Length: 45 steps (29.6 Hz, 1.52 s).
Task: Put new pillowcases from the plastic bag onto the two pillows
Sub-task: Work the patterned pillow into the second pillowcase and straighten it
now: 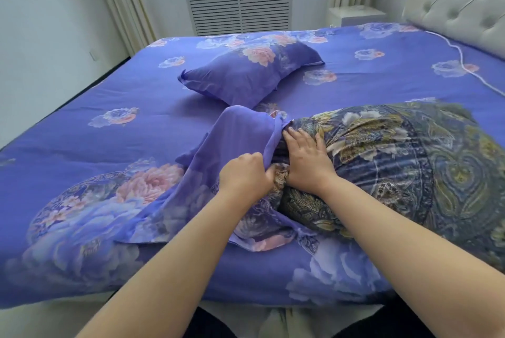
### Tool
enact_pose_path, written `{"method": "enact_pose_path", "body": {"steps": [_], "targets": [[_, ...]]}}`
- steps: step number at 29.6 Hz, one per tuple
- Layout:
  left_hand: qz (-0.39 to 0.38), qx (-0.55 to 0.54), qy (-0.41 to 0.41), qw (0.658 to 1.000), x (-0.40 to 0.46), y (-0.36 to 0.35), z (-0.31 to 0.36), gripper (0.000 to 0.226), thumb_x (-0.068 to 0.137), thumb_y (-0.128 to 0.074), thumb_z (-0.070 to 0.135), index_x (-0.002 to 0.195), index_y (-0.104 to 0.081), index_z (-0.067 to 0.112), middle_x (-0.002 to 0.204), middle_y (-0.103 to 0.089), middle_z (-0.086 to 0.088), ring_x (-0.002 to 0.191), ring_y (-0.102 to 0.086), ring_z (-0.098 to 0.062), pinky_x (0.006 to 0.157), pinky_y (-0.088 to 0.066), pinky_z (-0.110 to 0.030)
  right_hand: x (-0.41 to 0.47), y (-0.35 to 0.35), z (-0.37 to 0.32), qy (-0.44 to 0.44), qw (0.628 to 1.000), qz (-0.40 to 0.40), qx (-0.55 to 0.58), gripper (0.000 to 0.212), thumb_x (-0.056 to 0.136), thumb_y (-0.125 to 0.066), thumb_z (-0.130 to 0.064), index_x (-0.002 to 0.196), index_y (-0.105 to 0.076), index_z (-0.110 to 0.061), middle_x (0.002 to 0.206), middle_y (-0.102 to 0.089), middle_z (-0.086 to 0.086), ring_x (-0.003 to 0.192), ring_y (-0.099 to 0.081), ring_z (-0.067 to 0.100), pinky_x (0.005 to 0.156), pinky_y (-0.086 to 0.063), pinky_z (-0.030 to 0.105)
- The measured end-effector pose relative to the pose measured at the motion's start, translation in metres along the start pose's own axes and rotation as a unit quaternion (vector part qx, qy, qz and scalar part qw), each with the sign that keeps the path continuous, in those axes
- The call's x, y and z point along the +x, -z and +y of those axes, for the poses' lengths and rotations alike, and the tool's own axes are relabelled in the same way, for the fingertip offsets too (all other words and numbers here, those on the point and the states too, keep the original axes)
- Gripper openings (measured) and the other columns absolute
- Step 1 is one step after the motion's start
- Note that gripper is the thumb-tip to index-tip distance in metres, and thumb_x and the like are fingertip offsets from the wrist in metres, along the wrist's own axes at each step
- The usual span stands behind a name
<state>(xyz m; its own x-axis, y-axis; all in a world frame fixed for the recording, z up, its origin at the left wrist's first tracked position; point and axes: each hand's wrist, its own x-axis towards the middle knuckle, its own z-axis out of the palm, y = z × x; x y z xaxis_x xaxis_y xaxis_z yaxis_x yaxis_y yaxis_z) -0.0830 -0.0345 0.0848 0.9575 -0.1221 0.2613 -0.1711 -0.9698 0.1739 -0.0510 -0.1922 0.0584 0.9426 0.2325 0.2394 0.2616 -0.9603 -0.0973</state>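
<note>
Now the left hand (246,173) pinches the pillowcase (240,141) edge; the pillow (396,162) lies lengthwise to its right, under the flat, spread right hand (306,160).

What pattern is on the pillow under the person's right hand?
A dark navy paisley with yellow-green and cream leaves on the pillow, seen in the head view.

Left hand (246,176) grips pillowcase (240,135) beside pillow (396,162)
</note>
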Motion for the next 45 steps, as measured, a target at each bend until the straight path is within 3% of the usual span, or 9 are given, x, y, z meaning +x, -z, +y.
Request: {"method": "enact_pose_path", "body": {"steps": [5, 14, 20, 25, 28, 34, 38, 40, 45], "targets": [[-0.037, -0.213, 0.085, 0.973, 0.012, 0.016, -0.008, 0.038, 0.089, -0.052, 0.028, 0.055, -0.042, 0.014, 0.055, -0.048, -0.004, 0.062, -0.045, -0.027, 0.056, -0.032, -0.031, -0.028, 0.003, 0.008, 0.119, 0.989, 0.078, 0.043, 0.060, 0.064, -0.055, -0.034, 0.124, -0.056, -0.025, 0.146, -0.037, 0.012, 0.139, -0.027, 0.034, 0.113, -0.015, 0.056], [-0.173, -0.683, 0.287, 0.649, -0.023, 0.003, 0.055, 0.033, 0.097, -0.048, 0.031, 0.068, -0.054, 0.015, 0.045, -0.052, 0.006, 0.045, -0.050, -0.011, 0.051, -0.042, -0.022, 0.023, 0.000, 0.013, -0.056, 0.998, -0.001, -0.031, 0.034, 0.087, -0.046, -0.038, 0.111, -0.064, -0.024, 0.121, -0.048, 0.009, 0.115, -0.041, 0.031, 0.097, -0.030, 0.046], [-0.134, -0.268, 0.105, 0.948, -0.043, -0.012, 0.018, 0.028, 0.085, -0.057, 0.037, 0.066, -0.048, 0.018, 0.065, -0.055, 0.004, 0.070, -0.055, -0.021, 0.062, -0.041, -0.031, 0.033, -0.006, 0.017, -0.086, 0.996, -0.008, 0.030, 0.033, 0.082, -0.046, -0.045, 0.099, -0.068, -0.026, 0.113, -0.051, 0.007, 0.114, -0.043, 0.031, 0.097, -0.027, 0.047], [-0.253, -0.687, 0.178, 0.657, -0.049, -0.009, 0.052, 0.015, 0.095, -0.053, 0.019, 0.082, -0.059, 0.016, 0.076, -0.069, -0.004, 0.067, -0.065, -0.016, 0.066, -0.055, -0.029, 0.032, -0.010, 0.009, -0.096, 0.995, -0.025, 0.027, 0.035, 0.091, -0.039, -0.033, 0.111, -0.064, -0.018, 0.122, -0.051, 0.012, 0.118, -0.043, 0.033, 0.100, -0.029, 0.044], [-0.226, -0.735, 0.169, 0.617, -0.044, -0.015, 0.045, 0.013, 0.097, -0.047, 0.009, 0.094, -0.060, 0.012, 0.075, -0.067, -0.001, 0.067, -0.065, -0.012, 0.061, -0.055, -0.023, 0.029, 0.003, 0.023, -0.024, 0.984, -0.100, 0.144, 0.041, 0.087, -0.053, -0.034, 0.126, -0.058, -0.019, 0.136, -0.046, 0.010, 0.126, -0.044, 0.028, 0.105, -0.031, 0.035], [-0.201, -0.375, -0.115, 0.898, -0.039, -0.021, 0.012, 0.065, 0.087, -0.039, -0.006, 0.147, -0.032, 0.018, 0.144, -0.043, -0.002, 0.129, -0.042, -0.016, 0.111, -0.031, -0.029, 0.008, 0.030, 0.045, -0.093, 0.721, -0.138, 0.673, 0.030, 0.091, -0.048, -0.015, 0.113, -0.067, -0.007, 0.127, -0.062, 0.004, 0.114, -0.059, 0.013, 0.104, -0.042, 0.034], [-0.056, -0.087, -0.259, 0.960, -0.047, -0.025, 0.025, 0.058, 0.084, -0.046, 0.017, 0.141, -0.040, 0.025, 0.134, -0.049, -0.011, 0.115, -0.043, -0.031, 0.098, -0.041, -0.043, 0.009, 0.021, 0.012, -0.071, 0.958, -0.062, 0.271, 0.043, 0.075, -0.062, -0.061, 0.068, -0.054, -0.020, 0.074, -0.054, -0.002, 0.072, -0.048, 0.014, 0.064, -0.038, 0.032], [0.038, -0.110, -0.233, 0.965, -0.047, -0.026, 0.023, 0.052, 0.080, -0.054, 0.020, 0.132, -0.051, 0.015, 0.127, -0.056, -0.008, 0.112, -0.050, -0.031, 0.096, -0.043, -0.043, 0.014, 0.015, 0.011, -0.121, 0.946, 0.061, 0.296, 0.036, 0.079, -0.067, -0.040, 0.061, -0.052, -0.013, 0.064, -0.049, 0.002, 0.065, -0.043, 0.017, 0.059, -0.032, 0.031], [0.040, -0.077, -0.069, 0.994, -0.041, -0.036, -0.033, 0.078, 0.077, -0.069, 0.043, 0.142, -0.036, 0.015, 0.146, -0.036, -0.007, 0.133, -0.033, -0.027, 0.111, -0.024, -0.036, 0.022, 0.033, 0.039, -0.381, 0.555, 0.110, 0.731, 0.023, 0.096, -0.048, -0.018, 0.076, -0.057, -0.011, 0.063, -0.057, 0.002, 0.053, -0.054, 0.013, 0.047, -0.047, 0.022]]}}
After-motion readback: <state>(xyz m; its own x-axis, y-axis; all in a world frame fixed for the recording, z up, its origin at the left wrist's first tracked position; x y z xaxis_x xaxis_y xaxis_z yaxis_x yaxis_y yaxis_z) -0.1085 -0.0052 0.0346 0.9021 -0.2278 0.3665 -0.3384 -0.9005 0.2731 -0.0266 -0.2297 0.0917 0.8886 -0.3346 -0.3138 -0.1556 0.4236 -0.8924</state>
